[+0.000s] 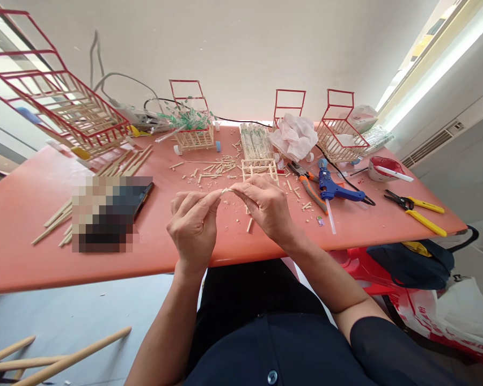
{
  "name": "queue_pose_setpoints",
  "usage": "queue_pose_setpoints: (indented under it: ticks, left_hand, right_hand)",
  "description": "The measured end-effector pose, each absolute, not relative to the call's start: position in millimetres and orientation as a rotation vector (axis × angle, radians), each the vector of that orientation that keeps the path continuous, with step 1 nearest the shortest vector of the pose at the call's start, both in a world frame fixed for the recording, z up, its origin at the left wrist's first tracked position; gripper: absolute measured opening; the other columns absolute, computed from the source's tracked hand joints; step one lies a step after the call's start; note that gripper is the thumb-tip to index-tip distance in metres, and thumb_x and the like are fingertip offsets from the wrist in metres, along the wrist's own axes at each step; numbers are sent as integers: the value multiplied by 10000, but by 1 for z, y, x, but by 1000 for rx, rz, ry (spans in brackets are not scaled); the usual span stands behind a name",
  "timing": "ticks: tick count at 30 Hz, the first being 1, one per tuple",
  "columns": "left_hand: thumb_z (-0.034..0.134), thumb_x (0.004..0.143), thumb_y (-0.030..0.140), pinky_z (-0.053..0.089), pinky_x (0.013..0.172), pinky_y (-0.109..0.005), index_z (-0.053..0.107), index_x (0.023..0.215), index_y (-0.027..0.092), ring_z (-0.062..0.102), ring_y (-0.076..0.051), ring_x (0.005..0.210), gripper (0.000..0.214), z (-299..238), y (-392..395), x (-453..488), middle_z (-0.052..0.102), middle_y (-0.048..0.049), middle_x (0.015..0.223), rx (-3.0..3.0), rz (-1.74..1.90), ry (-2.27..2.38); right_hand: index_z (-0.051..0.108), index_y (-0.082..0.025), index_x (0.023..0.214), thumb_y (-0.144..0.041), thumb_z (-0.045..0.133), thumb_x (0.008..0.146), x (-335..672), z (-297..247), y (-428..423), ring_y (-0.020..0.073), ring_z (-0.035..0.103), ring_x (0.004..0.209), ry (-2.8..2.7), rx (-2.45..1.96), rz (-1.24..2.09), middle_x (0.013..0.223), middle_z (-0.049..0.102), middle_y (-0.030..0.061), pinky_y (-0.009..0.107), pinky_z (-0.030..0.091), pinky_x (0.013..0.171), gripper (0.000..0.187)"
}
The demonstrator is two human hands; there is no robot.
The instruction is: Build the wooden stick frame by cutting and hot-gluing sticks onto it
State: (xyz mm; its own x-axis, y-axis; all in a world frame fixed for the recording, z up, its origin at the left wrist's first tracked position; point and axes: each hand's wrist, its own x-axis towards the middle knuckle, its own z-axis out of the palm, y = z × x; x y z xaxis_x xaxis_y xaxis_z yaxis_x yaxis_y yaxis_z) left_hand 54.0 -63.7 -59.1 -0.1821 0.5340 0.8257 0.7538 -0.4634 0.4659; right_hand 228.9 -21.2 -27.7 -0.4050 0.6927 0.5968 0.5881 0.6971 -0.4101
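Observation:
My left hand (195, 225) and my right hand (268, 203) meet above the front of the table, both closed in a pinch. Between their fingertips is a small pale piece (226, 190), too small to name for certain. Just behind my right hand stands a small frame of wooden sticks (258, 163), partly hidden by the fingers. Short cut wooden sticks (219, 167) and crumbs lie scattered behind my hands. To the right are a blue hot glue gun (332, 185) with a clear glue stick and orange-handled pliers (312, 190).
Red-trimmed miniature stick carts stand along the back, including a large cart (76, 115) at left. Long wooden sticks (58, 220) lie beside a blurred dark object (112, 220). Yellow-handled cutters (422, 212) and a red-stained cup (382, 169) sit at right.

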Motion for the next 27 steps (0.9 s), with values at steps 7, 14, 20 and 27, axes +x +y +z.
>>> queue_pose_setpoints:
  ticks: [7,14,20,27]
  left_hand:
    - [683,1071,352,501,822,-367,872,1024,256,655,-205,789,217,-59,-64,53,766,-47,797,-1874,-1694,-1528]
    - [706,1063,340,498,844,-350,859,1074,244,651,-196,802,181,-59,-63,53,773,-43,815,-1868,-1705,-1504]
    - [710,1060,308,491,842,-345,868,1080,252,636,-190,790,168,-58,-64,53,767,-38,817,-1869,-1733,-1462]
    - [718,1054,267,508,839,-339,877,1094,250,642,-181,785,165,-59,-64,53,774,-38,819,-1887,-1730,-1419]
  right_hand:
    - [850,-259,1196,-300,618,1126,229,-29,-21,197,684,1065,-2121,-967,159,1110,830,56,324,546,1015,246]
    - [849,-247,1204,-315,609,1129,229,-27,-22,199,695,1070,-2110,-955,138,1119,835,55,322,543,1018,261]
    - [848,-268,1196,-309,623,1120,229,-28,-21,198,692,1065,-2110,-966,130,1120,832,46,321,537,1020,241]
    - [850,-217,1196,-289,616,1119,229,-29,-21,201,690,1042,-2102,-912,95,1099,833,62,319,540,995,257]
